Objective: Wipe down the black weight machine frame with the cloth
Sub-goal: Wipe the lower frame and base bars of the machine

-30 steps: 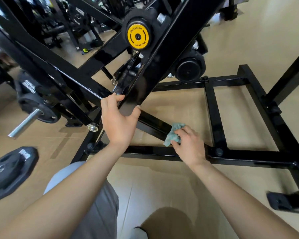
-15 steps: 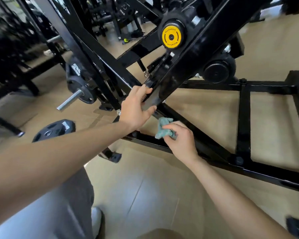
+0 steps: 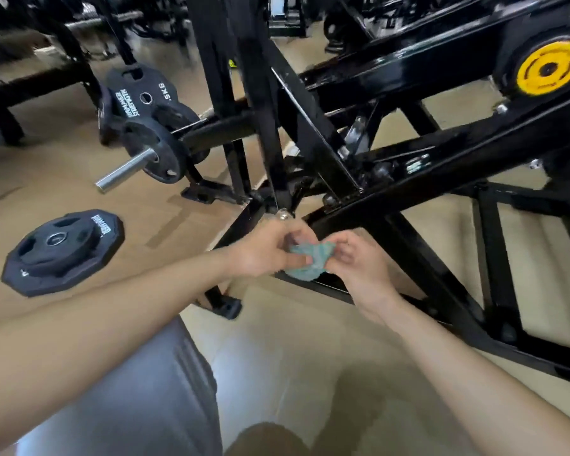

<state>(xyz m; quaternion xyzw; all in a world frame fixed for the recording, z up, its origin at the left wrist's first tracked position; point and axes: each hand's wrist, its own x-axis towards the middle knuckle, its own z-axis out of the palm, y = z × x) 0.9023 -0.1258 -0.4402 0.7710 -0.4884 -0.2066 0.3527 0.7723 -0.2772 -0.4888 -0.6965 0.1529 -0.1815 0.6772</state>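
Head view: crumpled teal cloth (image 3: 309,261).

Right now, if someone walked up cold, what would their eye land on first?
At centre, the left hand and right hand both pinch a small teal cloth, just in front of the low crossing bars of the black machine frame. A bright yellow disc stands out on the frame at upper right. A black weight plate lies flat on the floor at left.
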